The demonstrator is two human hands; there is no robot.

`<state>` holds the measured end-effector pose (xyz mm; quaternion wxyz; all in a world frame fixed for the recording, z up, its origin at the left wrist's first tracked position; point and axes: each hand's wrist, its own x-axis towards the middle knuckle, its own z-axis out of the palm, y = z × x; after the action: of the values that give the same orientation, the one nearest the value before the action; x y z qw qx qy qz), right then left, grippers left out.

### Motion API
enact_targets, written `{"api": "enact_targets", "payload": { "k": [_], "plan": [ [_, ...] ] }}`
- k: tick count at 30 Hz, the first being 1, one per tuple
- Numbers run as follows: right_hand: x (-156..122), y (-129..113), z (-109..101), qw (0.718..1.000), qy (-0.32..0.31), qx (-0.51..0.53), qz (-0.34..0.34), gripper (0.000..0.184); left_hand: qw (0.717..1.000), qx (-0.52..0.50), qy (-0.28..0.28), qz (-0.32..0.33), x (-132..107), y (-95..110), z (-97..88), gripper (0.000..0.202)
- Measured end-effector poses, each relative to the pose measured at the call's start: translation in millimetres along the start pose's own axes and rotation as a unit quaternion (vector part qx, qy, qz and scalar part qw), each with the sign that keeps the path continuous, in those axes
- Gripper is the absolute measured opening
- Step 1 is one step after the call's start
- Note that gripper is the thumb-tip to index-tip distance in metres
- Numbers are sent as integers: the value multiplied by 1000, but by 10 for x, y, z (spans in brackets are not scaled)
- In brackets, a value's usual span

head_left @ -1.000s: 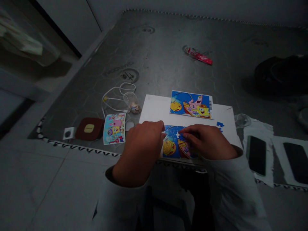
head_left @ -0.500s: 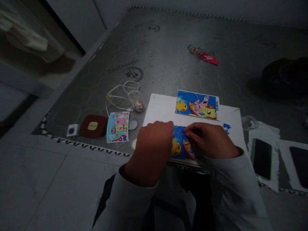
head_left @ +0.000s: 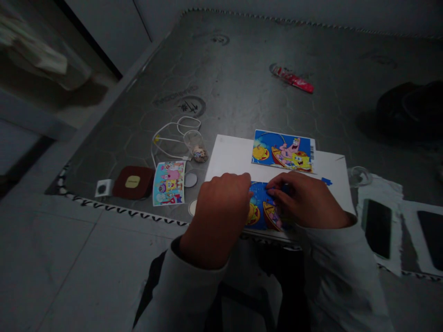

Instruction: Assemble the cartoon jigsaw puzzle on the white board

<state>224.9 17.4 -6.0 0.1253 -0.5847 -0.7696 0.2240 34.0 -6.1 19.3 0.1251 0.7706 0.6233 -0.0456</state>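
Note:
A partly hidden blue cartoon jigsaw puzzle (head_left: 258,199) lies near the front edge of a white board (head_left: 230,154). My left hand (head_left: 223,203) is closed at the puzzle's left side, knuckles up, thumb side against it; most of its fingers are hidden. From the right, my right hand (head_left: 301,196) bends over the puzzle with thumb and forefinger pinched at its upper part. A bit of blue shows among those fingers, seemingly a jigsaw piece. Behind them rests a picture card (head_left: 282,151) with the same cartoon boat scene. A loose blue piece (head_left: 326,181) lies beside my right wrist.
Left of the board are a cartoon sheet (head_left: 169,183), a brown case (head_left: 133,182), a small white device (head_left: 104,188), a clear cup (head_left: 196,146) and a white cable (head_left: 166,124). Rightward lies a dark phone (head_left: 378,228) on white paper. A red wrapper (head_left: 294,79) lies farther back.
My right hand has shifted slightly right and up, its fingers still pinched over the puzzle. It now covers part of the loose blue pieces. My left hand has barely moved.

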Motion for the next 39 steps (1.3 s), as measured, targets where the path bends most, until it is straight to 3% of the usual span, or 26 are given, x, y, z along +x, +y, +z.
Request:
{"api": "enact_targets", "payload": {
  "k": [5, 11, 14, 18, 26, 33, 39],
  "plan": [
    [-116, 318, -219, 995, 50, -49, 64, 18, 1000, -20, -17, -8, 37, 2, -15, 20],
    [-261, 802, -541, 962, 56, -113, 241, 28, 999, -24, -29, -18, 91, 36, 13, 20],
    [-321, 935, -612, 948, 59, -113, 291, 32, 999, -18, -36, -18, 107, 84, 15, 20],
    [-365, 1051, -589, 960, 46, -82, 265, 36, 999, -6, -31, -17, 123, 170, -25, 21],
    [-349, 1152, -485, 990, -3, -40, 134, 25, 999, 18, -46, -7, 141, 351, -91, 21],
    [-329, 1024, -475, 988, 11, -53, 145, 8, 998, 31, -48, 4, 186, 404, -51, 21],
    [-349, 1043, -469, 988, 13, -23, 152, 20, 999, 27, -45, 9, 175, 407, -27, 21]
  ]
}}
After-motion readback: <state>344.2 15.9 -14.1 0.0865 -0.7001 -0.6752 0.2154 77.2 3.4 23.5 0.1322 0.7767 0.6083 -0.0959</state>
